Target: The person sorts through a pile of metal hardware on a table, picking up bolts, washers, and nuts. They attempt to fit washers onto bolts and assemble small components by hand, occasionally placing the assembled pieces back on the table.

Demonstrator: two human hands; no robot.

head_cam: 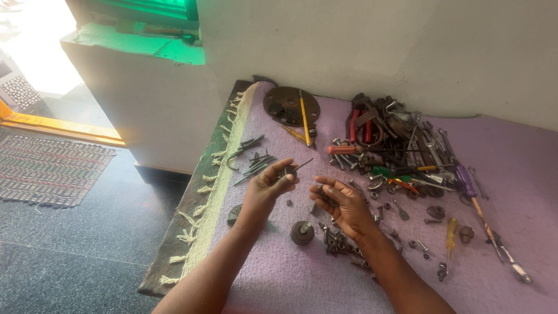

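Observation:
My left hand [268, 187] is raised over a purple mat [523, 163] and pinches a long thin bolt [300, 166] with a nut on it between thumb and fingertips. My right hand [343, 202] is beside it, palm up, with a small metal nut [320, 189] held at its fingertips. The two hands are a few centimetres apart. Below them on the mat stand a round dark metal part [302, 232] and a heap of small nuts and bolts [337, 241].
A pile of screwdrivers, pliers and spanners [401, 151] covers the mat's far right. A rusty round disc [290, 106] with a yellow pencil lies at the back. Loose dark rods [256, 161] lie left. A fringed mat edge [209, 192] borders a dark floor and woven rug [46, 168].

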